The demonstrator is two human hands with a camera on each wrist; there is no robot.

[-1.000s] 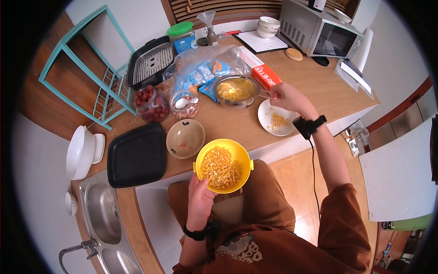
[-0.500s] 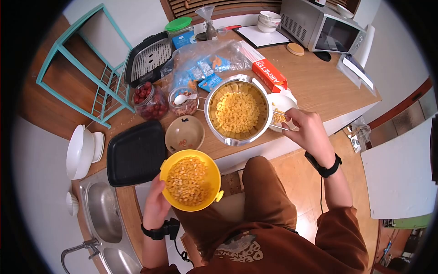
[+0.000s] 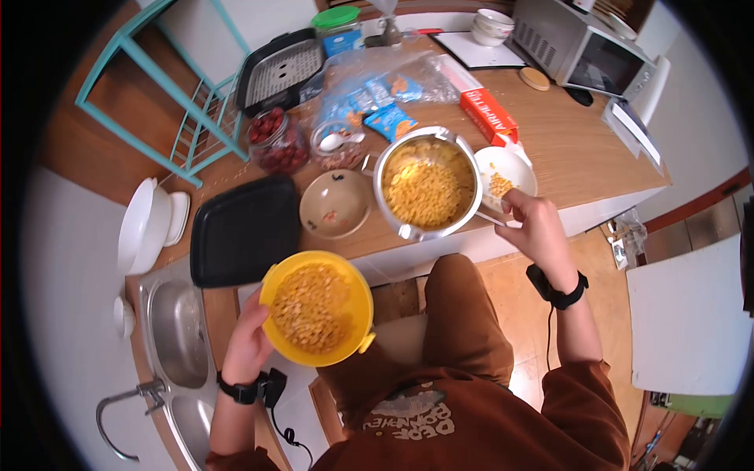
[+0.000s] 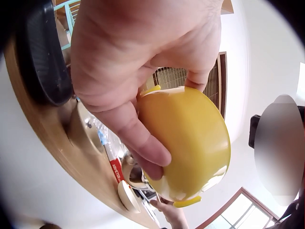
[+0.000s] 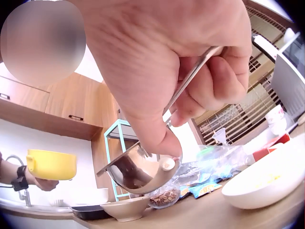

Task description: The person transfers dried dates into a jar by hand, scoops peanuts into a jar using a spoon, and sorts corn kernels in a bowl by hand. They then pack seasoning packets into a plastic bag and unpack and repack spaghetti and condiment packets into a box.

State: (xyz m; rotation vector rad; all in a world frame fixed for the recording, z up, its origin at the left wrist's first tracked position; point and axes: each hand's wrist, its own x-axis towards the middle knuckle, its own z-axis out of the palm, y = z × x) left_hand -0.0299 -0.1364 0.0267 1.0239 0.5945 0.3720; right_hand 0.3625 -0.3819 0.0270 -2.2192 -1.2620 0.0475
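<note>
My left hand [image 3: 250, 337] grips the side of a yellow bowl [image 3: 367, 302] of yellow kernels, held over the lap; in the left wrist view its fingers [image 4: 143, 143] curl round the outside of the yellow bowl [image 4: 190, 133]. My right hand [image 3: 540, 235] pinches the wire handle of a steel pot [image 3: 476, 169] with yellow kernels inside. In the right wrist view the steel pot [image 5: 138, 171] is off the counter, with the right hand [image 5: 162, 71] around its handle. Just beyond that hand, a white plate [image 3: 522, 169] bears a few kernels.
A beige bowl [image 3: 336, 206] and black tray [image 3: 245, 228] stand left of the pot. Behind are jars of red fruit [image 3: 279, 145] and nuts [image 3: 338, 147], plastic bags [image 3: 377, 78], a red box [image 3: 488, 116] and a microwave [image 3: 585, 51]. A sink [image 3: 177, 334] lies at left.
The right hand has brought the pot from the back of the counter toward the body. My left hand has carried the yellow bowl left. The whole head view has shifted slightly.
</note>
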